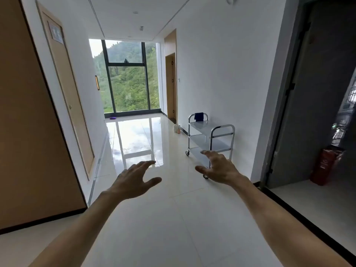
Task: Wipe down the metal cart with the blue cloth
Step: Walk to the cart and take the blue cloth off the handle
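Observation:
A three-shelf metal cart (223, 130) on wheels stands against the right wall of a corridor, some way ahead of me. A dark blue cloth (198, 116) hangs over its far handle. My left hand (133, 180) is stretched out in front of me, palm down, fingers spread and holding nothing. My right hand (219, 167) is stretched out likewise, fingers relaxed and empty; in the view it overlaps the cart's lower near corner, but it is well short of the cart.
The floor is glossy white tile (173, 209). Wooden doors line the left wall (73, 105). A grey doorway (308, 112) opens on the right with a red fire extinguisher (325, 166) inside. A white container (175, 128) sits past the cart; a purple object (112, 118) lies by the window.

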The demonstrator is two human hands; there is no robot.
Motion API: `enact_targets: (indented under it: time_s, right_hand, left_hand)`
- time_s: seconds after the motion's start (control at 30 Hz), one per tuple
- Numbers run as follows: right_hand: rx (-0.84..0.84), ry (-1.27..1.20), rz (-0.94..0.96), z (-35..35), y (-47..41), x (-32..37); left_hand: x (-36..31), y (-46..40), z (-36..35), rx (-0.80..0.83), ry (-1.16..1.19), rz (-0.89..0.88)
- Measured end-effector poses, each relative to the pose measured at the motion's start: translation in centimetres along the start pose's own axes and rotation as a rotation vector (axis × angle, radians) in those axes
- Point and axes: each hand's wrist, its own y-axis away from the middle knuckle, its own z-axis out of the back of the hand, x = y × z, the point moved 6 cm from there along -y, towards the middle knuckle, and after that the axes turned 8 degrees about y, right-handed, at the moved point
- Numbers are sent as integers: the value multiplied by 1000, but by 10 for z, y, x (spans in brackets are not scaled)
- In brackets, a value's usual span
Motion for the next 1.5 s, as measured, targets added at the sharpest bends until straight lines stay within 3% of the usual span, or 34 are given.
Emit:
enact_targets:
  time_s: [0.33,0.63,1.03,1.5]
  right_hand:
    - [2,-54,19,-21,-161,-55]
    - [39,-57,32,-77,-304,-71]
    - [75,-37,-69,-146,-538,-70]
    - [18,-45,-151,-218,-796,-140]
  left_hand:
    - [62,-153,-21,-98,115,52]
    - [142,-263,-47,-62,86,80]
    - [294,-483,-49,-13,181,59]
    - [386,-762,-92,64,183,-62]
